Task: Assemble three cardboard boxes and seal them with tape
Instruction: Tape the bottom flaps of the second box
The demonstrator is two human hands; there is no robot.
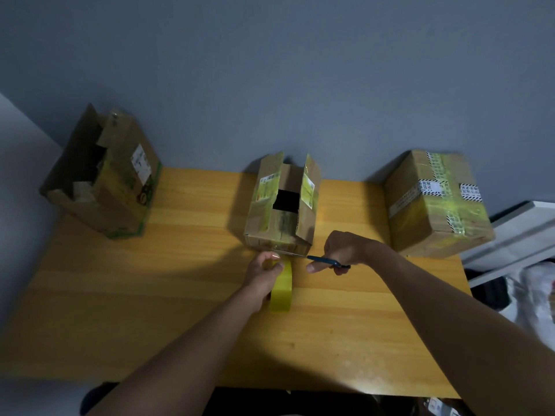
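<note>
Cutting: right hand (pixel 341 250) grips blue-handled scissors (pixel 324 260), blades pointing left along the bottom front edge of the middle box (pixel 282 208)
Left hand (pixel 264 273): fingers curled round the yellow tape roll (pixel 281 288), thumb on top; roll stands on edge on the counter (pixel 180 295), just in front of the middle box
Tape strip: cannot tell whether it runs from roll to box; that spot is small and dark
Middle box: upright at the counter's far edge, centre; long top flaps raised, dark opening between them, yellow tape on its sides
Left box (pixel 102 178): far-left corner, tilted, top open, flaps loose, green print along the lower edge
Right box (pixel 435 202): far-right corner, closed, yellow tape and black-and-white striped labels across the top
Spacing: three boxes well apart in a row against the grey-blue wall (pixel 270 70)
Off counter, right: white shelf edge (pixel 516 232), white bundle below it
</note>
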